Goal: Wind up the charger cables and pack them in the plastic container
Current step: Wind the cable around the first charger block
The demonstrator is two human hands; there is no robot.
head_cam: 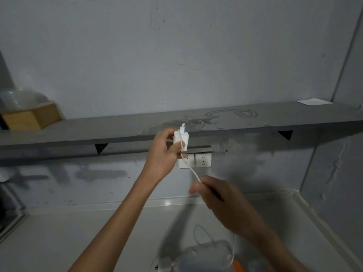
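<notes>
My left hand is raised in front of the wall shelf and grips a white charger block, with a turn of its white cable lying over the block. The cable runs down and right to my right hand, which pinches it taut between thumb and fingers. Below that hand the cable hangs loose and loops down to the clear plastic container on the counter at the bottom edge. Another white charger lies just left of the container.
A white double wall socket sits right behind my left hand, under a grey shelf. A wooden box with a clear dome stands at the shelf's left end, a paper sheet at its right. A pale counter lies below.
</notes>
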